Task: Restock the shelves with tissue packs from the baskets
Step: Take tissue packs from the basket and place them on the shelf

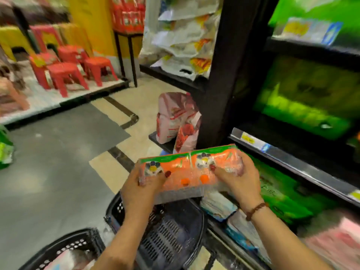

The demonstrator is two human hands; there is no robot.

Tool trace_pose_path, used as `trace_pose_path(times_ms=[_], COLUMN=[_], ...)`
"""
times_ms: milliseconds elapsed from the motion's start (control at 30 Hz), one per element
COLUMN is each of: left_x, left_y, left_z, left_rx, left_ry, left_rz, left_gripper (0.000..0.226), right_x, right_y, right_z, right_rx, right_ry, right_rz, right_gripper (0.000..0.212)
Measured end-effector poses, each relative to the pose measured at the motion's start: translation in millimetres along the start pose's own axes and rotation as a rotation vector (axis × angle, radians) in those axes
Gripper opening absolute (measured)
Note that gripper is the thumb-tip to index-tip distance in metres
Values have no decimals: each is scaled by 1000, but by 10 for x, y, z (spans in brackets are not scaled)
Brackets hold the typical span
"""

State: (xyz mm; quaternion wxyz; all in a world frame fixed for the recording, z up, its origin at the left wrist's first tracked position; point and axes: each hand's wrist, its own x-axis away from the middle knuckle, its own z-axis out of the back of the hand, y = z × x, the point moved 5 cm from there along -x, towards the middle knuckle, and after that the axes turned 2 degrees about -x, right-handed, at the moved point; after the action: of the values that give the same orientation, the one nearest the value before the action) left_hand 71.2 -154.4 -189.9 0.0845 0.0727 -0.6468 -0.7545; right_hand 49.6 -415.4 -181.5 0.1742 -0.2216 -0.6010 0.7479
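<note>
Both hands are on it: the left hand [143, 185] clamps one end of the orange tissue pack [187, 168], the right hand [236, 177] the other, fingers curled over the film. The pack hangs above the black basket [171, 230], with the shelf edge [288, 158] out at two o'clock. It looks light and squashy, the wrap likely slippery, so gripping the ends seems wise.

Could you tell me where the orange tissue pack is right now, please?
In the head view, the orange tissue pack is low and centre, held between the left hand and right hand, above the black basket beside the shelf edge.
</note>
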Motion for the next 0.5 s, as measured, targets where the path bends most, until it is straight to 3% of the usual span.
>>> trace_pose_path(times_ms=[167,267,500], left_x=[135,335,1112], left_y=[615,976,1606], left_z=[-387,-644,-1229], left_rx=[119,156,233], left_ry=[-155,-241,-454], left_rz=[-125,-222,-355], left_gripper=[35,75,87], right_x=[72,215,792], right_y=[-562,-847,-1199], right_z=[806,1310,2517], right_rx=[-46,-82,-99], right_ry=[138,205,380], right_rz=[91,152,261], right_gripper=[84,82,82])
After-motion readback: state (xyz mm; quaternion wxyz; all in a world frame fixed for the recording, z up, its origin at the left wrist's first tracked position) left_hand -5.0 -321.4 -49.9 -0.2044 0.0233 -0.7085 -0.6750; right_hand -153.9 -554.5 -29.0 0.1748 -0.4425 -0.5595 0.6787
